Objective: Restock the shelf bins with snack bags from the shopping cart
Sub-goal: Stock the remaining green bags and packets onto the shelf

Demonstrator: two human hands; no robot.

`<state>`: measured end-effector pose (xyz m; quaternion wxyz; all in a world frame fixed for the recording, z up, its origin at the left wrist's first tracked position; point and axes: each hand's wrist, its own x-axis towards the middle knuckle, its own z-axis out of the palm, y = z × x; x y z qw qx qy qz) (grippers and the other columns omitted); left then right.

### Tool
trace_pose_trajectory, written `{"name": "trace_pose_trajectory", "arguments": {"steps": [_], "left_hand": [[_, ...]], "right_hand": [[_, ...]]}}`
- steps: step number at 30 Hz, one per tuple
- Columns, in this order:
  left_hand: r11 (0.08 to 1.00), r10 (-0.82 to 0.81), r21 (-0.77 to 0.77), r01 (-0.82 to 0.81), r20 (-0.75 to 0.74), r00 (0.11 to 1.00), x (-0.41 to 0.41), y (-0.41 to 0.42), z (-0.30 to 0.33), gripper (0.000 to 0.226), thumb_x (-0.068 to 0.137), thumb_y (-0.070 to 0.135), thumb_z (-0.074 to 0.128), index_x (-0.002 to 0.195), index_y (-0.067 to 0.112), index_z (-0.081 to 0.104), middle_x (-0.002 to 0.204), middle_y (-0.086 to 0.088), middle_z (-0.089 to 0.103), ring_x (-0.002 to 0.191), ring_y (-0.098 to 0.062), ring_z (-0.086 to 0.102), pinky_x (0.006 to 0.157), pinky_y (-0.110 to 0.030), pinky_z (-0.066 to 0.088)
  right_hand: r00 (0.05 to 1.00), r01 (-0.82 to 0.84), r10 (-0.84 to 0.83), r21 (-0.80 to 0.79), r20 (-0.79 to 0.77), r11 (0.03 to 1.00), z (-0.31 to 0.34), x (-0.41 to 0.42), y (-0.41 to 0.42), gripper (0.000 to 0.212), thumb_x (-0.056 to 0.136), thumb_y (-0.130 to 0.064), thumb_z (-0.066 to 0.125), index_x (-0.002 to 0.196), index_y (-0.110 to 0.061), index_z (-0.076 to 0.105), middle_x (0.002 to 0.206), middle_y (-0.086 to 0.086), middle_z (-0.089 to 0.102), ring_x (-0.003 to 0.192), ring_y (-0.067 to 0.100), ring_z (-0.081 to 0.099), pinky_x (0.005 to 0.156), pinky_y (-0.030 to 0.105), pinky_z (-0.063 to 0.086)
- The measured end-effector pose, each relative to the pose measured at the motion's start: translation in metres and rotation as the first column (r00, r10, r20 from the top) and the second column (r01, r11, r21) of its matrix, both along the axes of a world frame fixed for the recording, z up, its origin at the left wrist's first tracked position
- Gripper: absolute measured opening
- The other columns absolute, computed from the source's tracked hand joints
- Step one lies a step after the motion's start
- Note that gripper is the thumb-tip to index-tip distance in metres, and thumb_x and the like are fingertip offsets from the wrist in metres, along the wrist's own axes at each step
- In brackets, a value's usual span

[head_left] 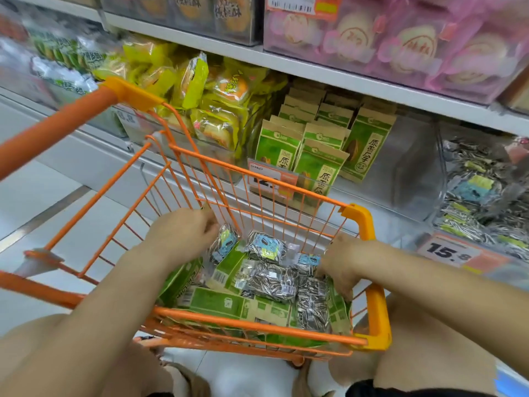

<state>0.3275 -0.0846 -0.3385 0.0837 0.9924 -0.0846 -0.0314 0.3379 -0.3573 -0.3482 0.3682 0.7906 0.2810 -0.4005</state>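
Observation:
The orange shopping cart (369,224) stands before the shelf and holds several clear sunflower seed bags (270,282) and green paper snack bags (217,305). My left hand (183,234) reaches into the cart's far left side and pinches a small seed bag (224,243) that stands upright. My right hand (345,263) is in the cart's right side, its fingers curled down onto another small seed bag (309,260). On the shelf, the right bin (483,196) holds matching seed bags, and the middle bin holds green paper bags (317,144).
Yellow pastry packs (200,96) fill the bin to the left. Pink boxed cakes (415,44) sit on the shelf above. Price tags (449,250) hang on the shelf's front edge. The cart's orange handle bar (57,124) runs off to the left over a pale tiled floor.

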Motion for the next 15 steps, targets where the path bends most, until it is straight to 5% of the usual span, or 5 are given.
{"name": "trace_pose_trajectory", "arguments": {"steps": [3,7,11,13,15], "left_hand": [[0.978,0.083,0.203,-0.048,-0.169,0.982,0.004,0.013,-0.006,0.031,0.097,0.036,0.039,0.094,0.014,0.06,0.085,-0.003,0.062,0.081,-0.022,0.06,0.067,-0.03,0.048],[0.975,0.123,0.218,-0.039,-0.384,0.915,0.007,0.013,-0.012,0.034,0.096,0.034,0.044,0.071,0.013,0.051,0.068,0.0,0.05,0.071,-0.019,0.053,0.063,-0.029,0.041],[0.984,0.102,0.176,-0.032,-0.407,0.908,0.006,0.01,-0.01,0.034,0.096,0.035,0.044,0.075,0.01,0.054,0.065,-0.001,0.048,0.061,-0.015,0.048,0.06,-0.028,0.038],[0.988,0.078,0.156,-0.022,-0.366,0.927,0.005,0.011,-0.011,0.036,0.095,0.038,0.043,0.084,0.009,0.061,0.071,-0.001,0.055,0.065,-0.016,0.053,0.063,-0.029,0.044],[0.999,0.048,-0.011,-0.051,-0.207,0.977,0.003,0.006,-0.006,0.032,0.095,0.041,0.045,0.098,0.016,0.063,0.084,0.003,0.062,0.077,-0.014,0.059,0.069,-0.029,0.049]], "right_hand": [[1.0,-0.017,0.016,0.057,0.027,0.998,0.003,0.001,-0.007,0.054,0.084,-0.053,0.063,0.131,-0.029,0.057,0.124,0.0,0.061,0.115,0.027,0.053,0.099,0.042,0.043],[0.999,0.041,-0.048,0.339,0.011,0.94,0.01,0.001,-0.01,0.031,0.088,-0.041,0.063,0.114,-0.026,0.07,0.109,-0.006,0.069,0.104,0.016,0.059,0.096,0.036,0.043],[0.987,0.159,-0.147,0.546,-0.065,0.823,0.014,0.005,-0.012,0.022,0.089,-0.035,0.064,0.101,-0.02,0.074,0.087,-0.008,0.071,0.077,0.008,0.059,0.064,0.019,0.044],[0.936,0.344,-0.272,0.745,-0.223,0.572,0.023,0.009,-0.011,0.019,0.09,-0.032,0.064,0.086,-0.018,0.076,0.069,-0.009,0.065,0.065,0.004,0.055,0.058,0.018,0.041],[0.785,0.579,-0.338,0.809,-0.519,0.102,0.033,0.011,-0.005,0.018,0.09,-0.025,0.065,0.082,-0.013,0.076,0.071,-0.008,0.07,0.067,0.006,0.061,0.065,0.022,0.05]]}}
